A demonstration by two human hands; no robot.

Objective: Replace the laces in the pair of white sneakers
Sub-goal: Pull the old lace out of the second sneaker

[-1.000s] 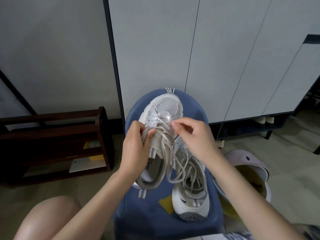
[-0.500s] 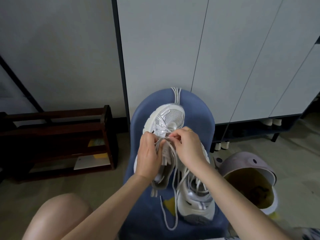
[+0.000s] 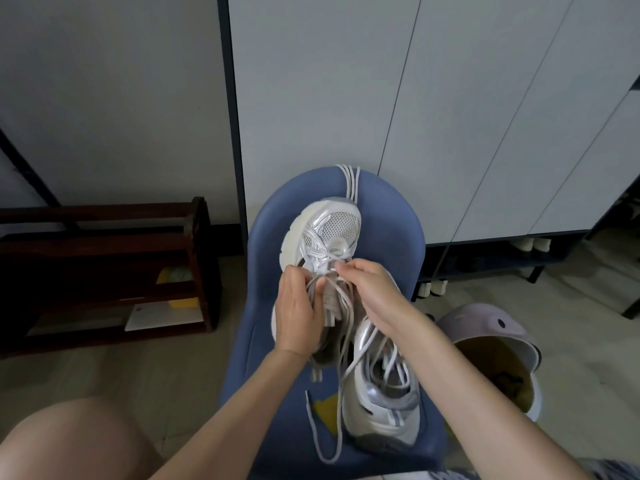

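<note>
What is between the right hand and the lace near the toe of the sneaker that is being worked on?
Nothing visible. The right hand already pinches the lace at the lowest eyelets of the far sneaker. The left hand holds the tongue and side of that sneaker beside it, not in the way.

Your two bare forearms are reaching in from the bottom of the frame and converging at its centre. Your left hand (image 3: 297,308) is lying back-up just left of centre, its fingers curling under and its thumb pressing inward. Your right hand (image 3: 372,294) is sitting just right of it, nearly touching, its thumb and forefinger pinching together at the upper tip.
</note>
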